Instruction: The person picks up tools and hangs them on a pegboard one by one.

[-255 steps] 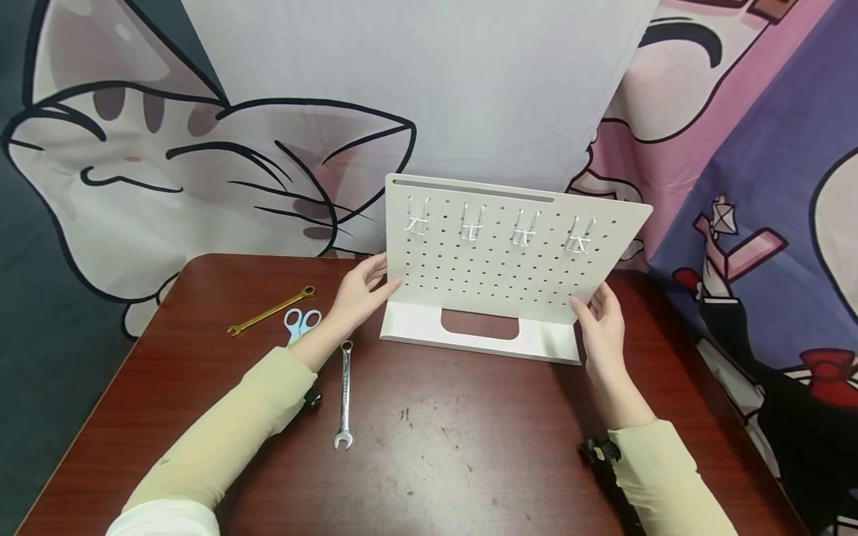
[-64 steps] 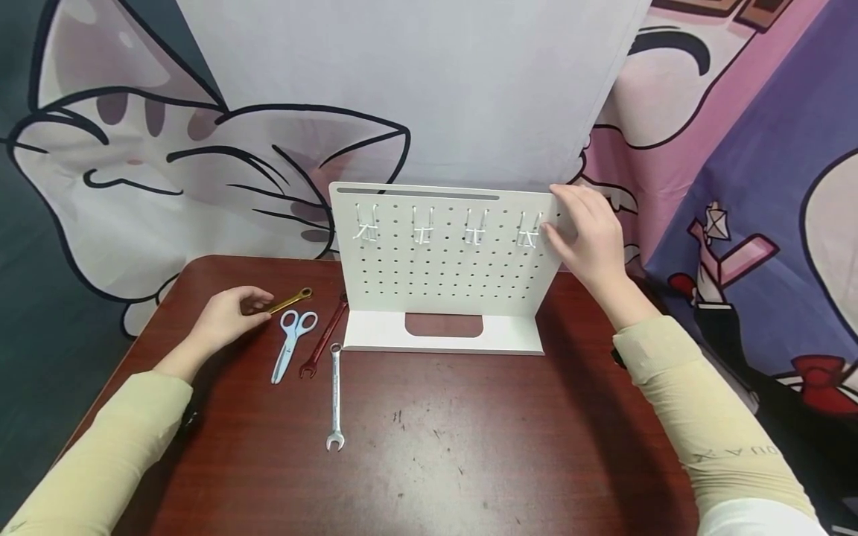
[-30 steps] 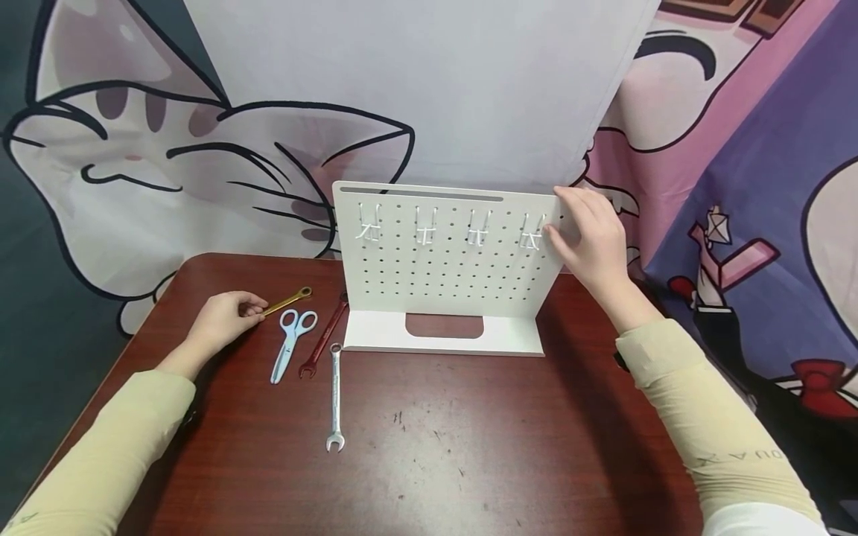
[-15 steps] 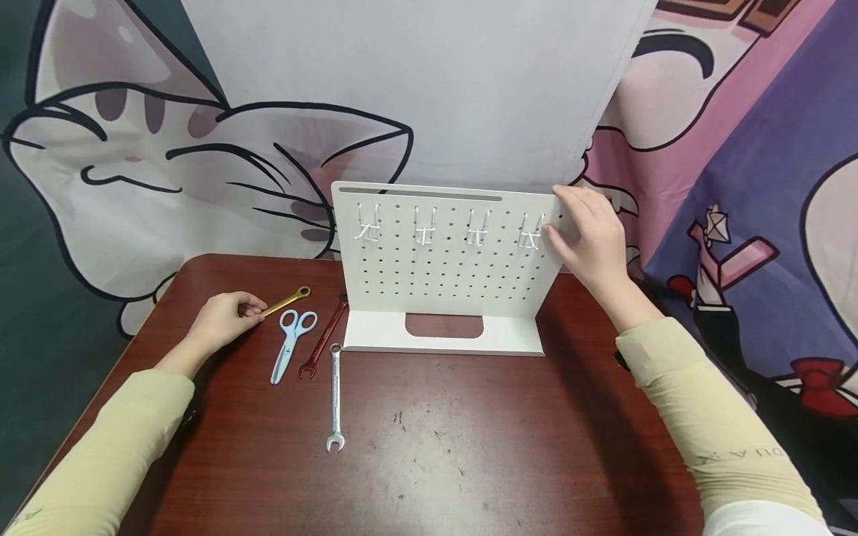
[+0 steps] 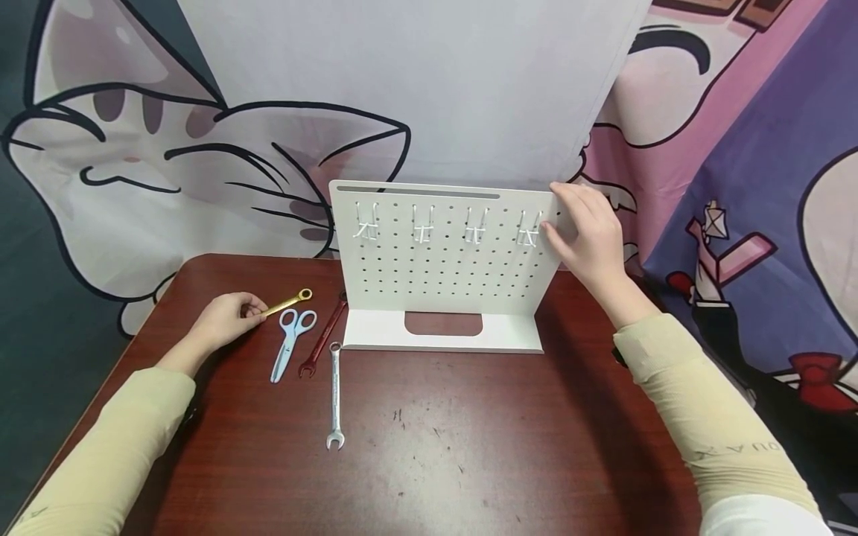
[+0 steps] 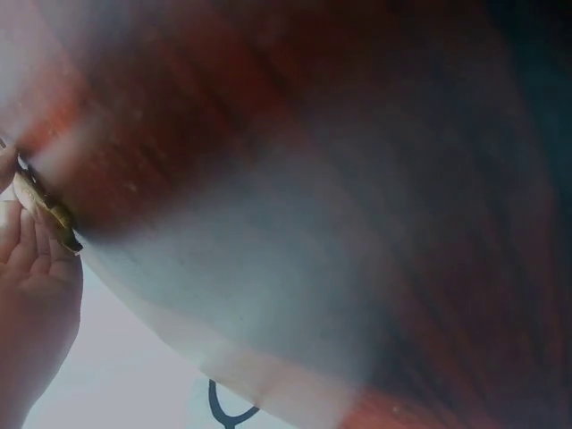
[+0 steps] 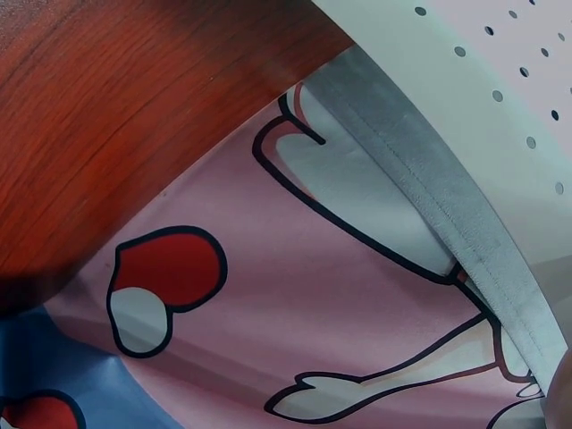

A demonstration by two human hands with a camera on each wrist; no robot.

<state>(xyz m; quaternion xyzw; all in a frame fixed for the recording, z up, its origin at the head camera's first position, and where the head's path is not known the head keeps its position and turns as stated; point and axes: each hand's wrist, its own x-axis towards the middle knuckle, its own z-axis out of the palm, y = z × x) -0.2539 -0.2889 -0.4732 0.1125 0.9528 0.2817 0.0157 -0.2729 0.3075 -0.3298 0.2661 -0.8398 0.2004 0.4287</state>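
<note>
On the left of the table my left hand (image 5: 226,324) pinches the lower end of a gold combination wrench (image 5: 284,304). In the left wrist view the open end of this gold wrench (image 6: 58,214) sticks out by the fingers. A white pegboard (image 5: 442,272) stands upright on its flat base at the table's back. Several white wire hooks run along its upper part. My right hand (image 5: 590,237) grips its upper right corner, thumb on the front face. Blue-handled scissors (image 5: 290,344) lie beside the gold wrench, then a red wrench (image 5: 325,335) and a silver wrench (image 5: 336,398).
The reddish-brown wooden table (image 5: 429,447) has small dark marks on its middle. The red wrench's ring end lies close to the pegboard's left edge. A printed cartoon cloth (image 5: 268,171) hangs right behind the table, and another (image 5: 744,186) at the right.
The pegboard has shifted left from where both hands held its sides. My left hand has moved to the gold wrench, and my right hand up to the board's corner. Little differs over the last second.
</note>
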